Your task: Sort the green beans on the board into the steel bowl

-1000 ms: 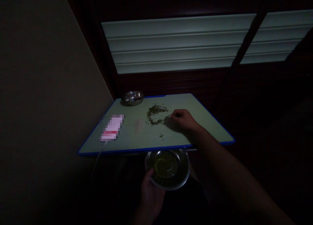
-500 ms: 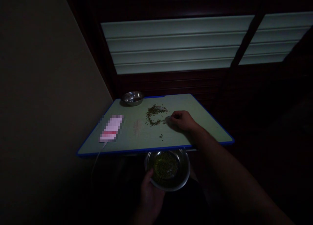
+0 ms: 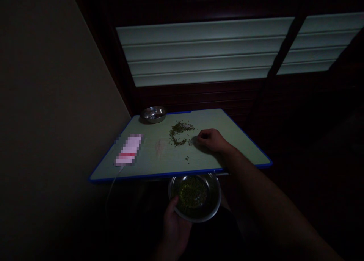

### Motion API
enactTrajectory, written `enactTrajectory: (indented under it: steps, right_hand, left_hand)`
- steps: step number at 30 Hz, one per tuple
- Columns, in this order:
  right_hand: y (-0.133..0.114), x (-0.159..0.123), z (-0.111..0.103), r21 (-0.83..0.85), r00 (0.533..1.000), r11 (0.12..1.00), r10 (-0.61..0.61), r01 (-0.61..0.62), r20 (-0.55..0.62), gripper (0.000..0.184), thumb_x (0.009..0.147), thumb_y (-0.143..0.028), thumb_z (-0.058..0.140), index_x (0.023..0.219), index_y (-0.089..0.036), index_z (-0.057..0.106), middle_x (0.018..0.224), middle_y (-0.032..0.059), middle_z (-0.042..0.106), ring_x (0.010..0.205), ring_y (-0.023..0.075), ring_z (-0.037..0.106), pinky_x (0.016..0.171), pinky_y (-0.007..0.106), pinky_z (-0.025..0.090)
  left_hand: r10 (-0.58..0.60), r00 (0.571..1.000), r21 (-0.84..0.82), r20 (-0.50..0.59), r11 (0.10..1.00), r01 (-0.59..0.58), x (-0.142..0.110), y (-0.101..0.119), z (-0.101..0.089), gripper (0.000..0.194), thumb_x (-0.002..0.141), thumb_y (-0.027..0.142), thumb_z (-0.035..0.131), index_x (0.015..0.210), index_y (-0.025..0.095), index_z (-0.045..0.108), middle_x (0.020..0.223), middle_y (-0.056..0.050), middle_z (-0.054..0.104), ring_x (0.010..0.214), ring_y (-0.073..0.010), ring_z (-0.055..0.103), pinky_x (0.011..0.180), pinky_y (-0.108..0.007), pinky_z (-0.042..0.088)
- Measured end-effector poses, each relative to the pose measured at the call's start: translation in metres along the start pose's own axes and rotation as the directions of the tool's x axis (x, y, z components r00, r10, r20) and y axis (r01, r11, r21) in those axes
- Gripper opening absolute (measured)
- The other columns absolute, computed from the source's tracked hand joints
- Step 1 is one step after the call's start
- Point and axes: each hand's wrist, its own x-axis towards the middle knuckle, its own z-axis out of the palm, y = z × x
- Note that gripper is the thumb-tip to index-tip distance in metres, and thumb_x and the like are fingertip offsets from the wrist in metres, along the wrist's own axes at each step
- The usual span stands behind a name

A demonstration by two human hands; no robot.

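My left hand (image 3: 176, 225) grips a round metal bowl (image 3: 214, 211) by its near left side, thumb over the rim. The bowl sits just below the table's front edge and holds many small green grains (image 3: 193, 191), like mung beans. Over the tabletop, my right hand (image 3: 211, 139) has its fingers pinched together. A small greyish, shiny patch shows at the fingertips, too dark to name. Just left of those fingers lies a loose, curved pile of the same small grains (image 3: 179, 130), with a few strays (image 3: 187, 158) nearer the front edge.
The pale green tabletop (image 3: 239, 147) has a blue rim. A second metal bowl (image 3: 154, 119) stands at its back left corner. A phone (image 3: 129, 149), blurred out, lies at the left with a white cable (image 3: 111, 189) hanging down. Behind stands a dark slatted panel (image 3: 199, 52).
Both hands stay almost in place. My right fingertips shift very slightly beside the pile; the bowl and grains look the same.
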Motion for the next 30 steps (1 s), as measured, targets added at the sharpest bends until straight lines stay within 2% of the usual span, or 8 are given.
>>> enactTrajectory:
  steps: [5,9,14,19,22,27,30]
  right_hand:
    - [-0.002,-0.001,-0.001,0.098,1.000,0.995,0.009,-0.011,0.019,0.018,0.068,-0.033,0.062,0.064,-0.015,0.064,0.060,-0.0003,0.055,0.058,0.0117,0.046,0.056,0.027,0.036]
    - [0.000,-0.002,-0.001,0.170,0.997,0.983,0.057,-0.065,0.050,0.017,0.064,-0.031,0.063,0.060,-0.016,0.059,0.056,-0.0017,0.051,0.054,0.0107,0.043,0.054,0.026,0.034]
    - [0.004,-0.001,-0.001,0.155,0.991,0.983,0.077,-0.094,0.114,0.017,0.062,-0.032,0.065,0.060,-0.016,0.060,0.056,-0.0008,0.053,0.054,0.0113,0.044,0.053,0.027,0.034]
    - [0.005,0.002,-0.005,0.047,0.995,0.995,0.091,-0.093,0.036,0.014,0.062,-0.029,0.061,0.059,-0.015,0.060,0.055,-0.0011,0.052,0.055,0.0113,0.044,0.054,0.027,0.034]
    - [0.004,0.002,-0.006,0.053,0.994,0.992,0.111,-0.111,0.002,0.014,0.063,-0.028,0.061,0.060,-0.015,0.061,0.054,-0.0014,0.051,0.054,0.0111,0.043,0.053,0.027,0.033]
    - [-0.002,-0.003,-0.001,0.188,0.992,0.980,0.052,-0.072,0.111,0.021,0.063,-0.034,0.067,0.062,-0.014,0.062,0.058,0.0006,0.057,0.055,0.0110,0.046,0.053,0.026,0.036]
    - [-0.005,-0.006,0.003,0.207,0.983,0.975,0.043,-0.081,0.180,0.022,0.063,-0.034,0.069,0.061,-0.014,0.062,0.057,0.0008,0.058,0.054,0.0104,0.047,0.051,0.025,0.037]
  left_hand:
    - [0.003,1.000,-0.002,0.015,1.000,-0.003,0.003,-0.001,-0.005,0.024,0.088,0.024,0.054,0.100,0.019,0.074,0.093,-0.007,0.079,0.093,-0.0246,0.072,0.093,-0.045,0.052]
    - [0.002,1.000,0.002,0.010,1.000,-0.002,0.003,-0.001,-0.007,0.026,0.087,0.023,0.055,0.104,0.019,0.074,0.093,-0.008,0.079,0.092,-0.0237,0.072,0.093,-0.044,0.052]
    - [-0.016,1.000,-0.018,0.015,1.000,0.017,0.001,0.000,-0.004,0.026,0.089,0.023,0.052,0.103,0.021,0.074,0.091,-0.006,0.079,0.092,-0.0236,0.072,0.095,-0.045,0.051]
    - [-0.014,0.999,-0.018,0.041,1.000,0.015,0.000,-0.001,-0.003,0.026,0.089,0.024,0.051,0.099,0.019,0.075,0.092,-0.007,0.079,0.095,-0.0240,0.071,0.098,-0.046,0.049]
    - [0.000,1.000,-0.013,0.028,1.000,0.000,0.001,-0.001,-0.004,0.026,0.089,0.023,0.052,0.103,0.021,0.074,0.092,-0.006,0.079,0.095,-0.0232,0.071,0.099,-0.046,0.049]
    - [0.008,1.000,0.001,0.006,1.000,-0.008,0.001,-0.002,-0.003,0.028,0.088,0.024,0.054,0.108,0.020,0.072,0.092,-0.007,0.079,0.093,-0.0238,0.072,0.096,-0.045,0.050]
    - [0.017,1.000,-0.011,0.014,1.000,-0.016,0.002,-0.002,-0.003,0.029,0.088,0.023,0.053,0.111,0.020,0.072,0.093,-0.007,0.079,0.093,-0.0240,0.072,0.095,-0.045,0.051]
